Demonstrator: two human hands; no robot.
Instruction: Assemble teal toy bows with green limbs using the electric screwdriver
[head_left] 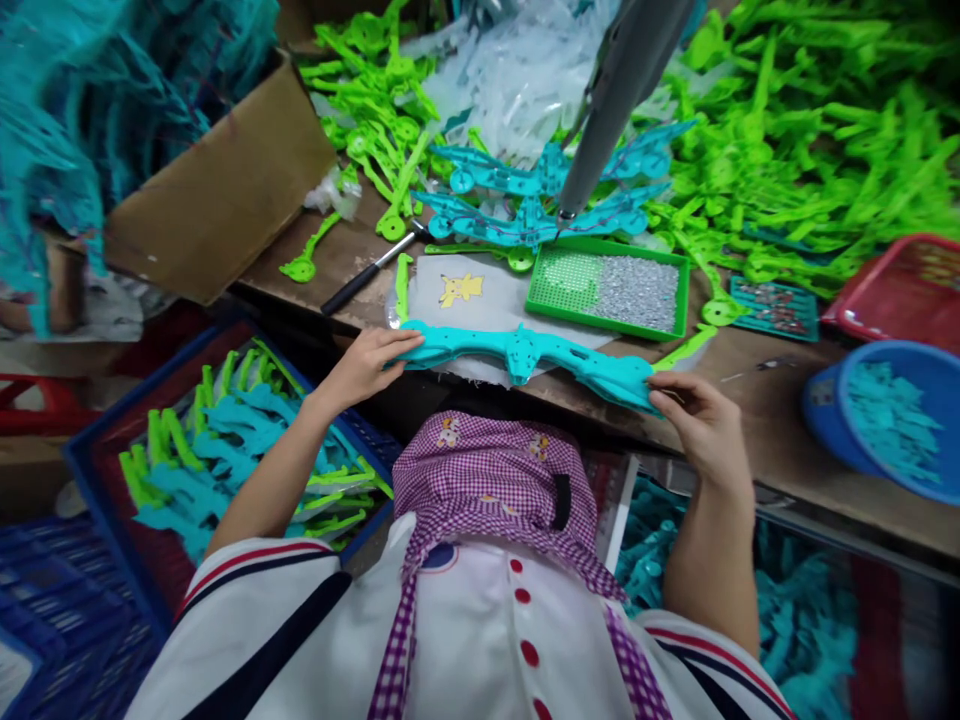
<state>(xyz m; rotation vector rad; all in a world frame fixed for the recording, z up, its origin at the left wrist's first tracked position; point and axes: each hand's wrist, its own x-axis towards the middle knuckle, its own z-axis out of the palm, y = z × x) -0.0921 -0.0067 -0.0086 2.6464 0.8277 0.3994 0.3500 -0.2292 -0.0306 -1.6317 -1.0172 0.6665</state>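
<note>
My left hand (367, 362) and right hand (694, 420) each grip one end of the long blue toy piece (525, 352) stretched between them.

Three turquoise bow pieces (525, 355) lie on the surface (750, 400), with one green tray (607, 290), one hammer (371, 272), one blue bowl (892, 415), one red basket (900, 290), one cardboard box (225, 190).

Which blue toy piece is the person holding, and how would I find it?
Start at the brown table and look along its near edge, just below the green tray. The teal bow lies there, with the left hand on one tip and the right hand on the other. Unlike the teal bows farther back, it is held.
</note>
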